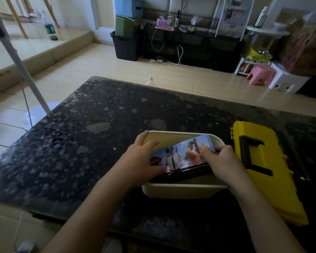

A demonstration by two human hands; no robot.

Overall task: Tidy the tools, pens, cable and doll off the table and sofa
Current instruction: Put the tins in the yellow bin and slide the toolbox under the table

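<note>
Two hands, one pen case, one tub.

Both hands grasp a single printed pen case (pixel 182 154), the left hand (pixel 140 161) curled round its left end with thumb at the near edge, the right hand (pixel 221 161) with fingers bent over its right end. The case sits tilted in the mouth of one cream tub (pixel 181 191), its right end higher. The tub stands on the dark speckled table (pixel 80 143), near the front edge. Just beside the tub, to the right, lies one yellow toolbox (pixel 274 189), closed, black handle up. Beyond the table on the floor stand one pink stool (pixel 261 74) and one clear bottle (pixel 150 80).
</note>
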